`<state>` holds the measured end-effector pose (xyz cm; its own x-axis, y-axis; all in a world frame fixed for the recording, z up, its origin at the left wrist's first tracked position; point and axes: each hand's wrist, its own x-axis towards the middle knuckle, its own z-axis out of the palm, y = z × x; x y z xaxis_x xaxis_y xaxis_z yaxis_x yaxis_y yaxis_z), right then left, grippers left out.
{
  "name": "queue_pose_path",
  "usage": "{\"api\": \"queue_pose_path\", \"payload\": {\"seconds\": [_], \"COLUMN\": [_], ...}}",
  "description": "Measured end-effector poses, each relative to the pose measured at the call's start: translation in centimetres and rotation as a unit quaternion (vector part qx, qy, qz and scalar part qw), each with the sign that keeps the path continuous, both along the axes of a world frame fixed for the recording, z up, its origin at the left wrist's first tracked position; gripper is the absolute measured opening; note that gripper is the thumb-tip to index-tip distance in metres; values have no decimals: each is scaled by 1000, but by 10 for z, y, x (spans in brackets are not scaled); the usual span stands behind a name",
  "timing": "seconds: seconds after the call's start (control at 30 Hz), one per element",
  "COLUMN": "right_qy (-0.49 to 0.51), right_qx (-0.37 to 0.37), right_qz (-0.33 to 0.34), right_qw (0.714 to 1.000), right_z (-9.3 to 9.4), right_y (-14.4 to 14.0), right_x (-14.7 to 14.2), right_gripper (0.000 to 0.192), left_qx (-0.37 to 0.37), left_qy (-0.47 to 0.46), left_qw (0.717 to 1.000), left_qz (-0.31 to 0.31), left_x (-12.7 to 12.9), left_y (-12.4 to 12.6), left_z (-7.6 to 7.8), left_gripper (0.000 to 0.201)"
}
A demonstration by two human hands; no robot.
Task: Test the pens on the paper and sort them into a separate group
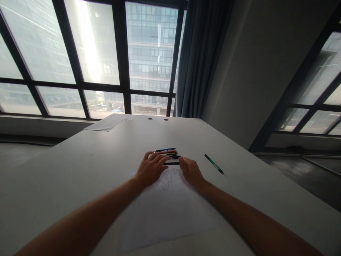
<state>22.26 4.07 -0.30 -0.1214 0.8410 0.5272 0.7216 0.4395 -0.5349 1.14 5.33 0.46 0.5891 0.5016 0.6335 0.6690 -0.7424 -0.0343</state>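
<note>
Head view: two bare hands meet over a small pile of pens [165, 152] on a white surface [106, 160]. Left hand [152, 168] is half open, its bent fingers lying over the pile's near left part, the thumb set apart beneath them. Right hand [191, 170] is curled, fingertips at the pile's right end. Whether either hand grips firmly, I cannot tell. Between them runs a dark strip [173, 163], its kind unclear. Below the hands, between the forearms, lies a sheet [165, 217] with scribbles near its top. A green pen [213, 163] lies slanted, apart, right of the right hand. Farther off, papers [103, 123] lie at the surface's far left, before a dark-framed window [151, 46] and blue curtain [194, 60].
</note>
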Motion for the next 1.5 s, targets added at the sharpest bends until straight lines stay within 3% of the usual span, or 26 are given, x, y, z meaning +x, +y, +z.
{"api": "queue_pose_path", "payload": {"seconds": [0.1, 0.2, 0.47, 0.63, 0.7, 0.87, 0.93, 1.03, 1.5], "right_qy": [49, 53, -40, -117, -114, -82, -87, -65, -15], "right_qx": [-16, -24, -2, 55, 65, 45, 43, 54, 8], "right_qz": [52, 92, 133, 148, 142, 98, 99, 101, 97], "right_qw": [997, 994, 990, 981, 981, 991, 990, 991, 995], "right_z": [2, 1, -2, 2, 2, -2, -4, -4, -4], "right_y": [-7, -9, -3, -2, -2, 0, 0, 0, -5], "right_x": [-9, -11, -2, 3, 4, 4, 4, 3, -4], "right_gripper": [60, 60, 60, 51, 42, 42, 43, 27, 15], "left_qx": [-21, -57, -116, -131, -131, -132, -131, -134, -134], "left_qy": [30, 44, 90, 89, 85, 66, 64, 69, 87], "left_qw": [999, 997, 989, 987, 987, 988, 988, 988, 986], "left_qz": [-19, 0, 30, 27, 27, 41, 43, 43, 49], "left_x": [3, 3, 1, 0, -1, -1, -2, -2, -2], "left_y": [-3, -4, -10, -10, -10, -7, -7, -7, -5], "left_z": [0, -1, 2, 2, 2, 1, 0, 0, -1], "left_gripper": [32, 29, 24, 26, 25, 24, 24, 25, 25]}}
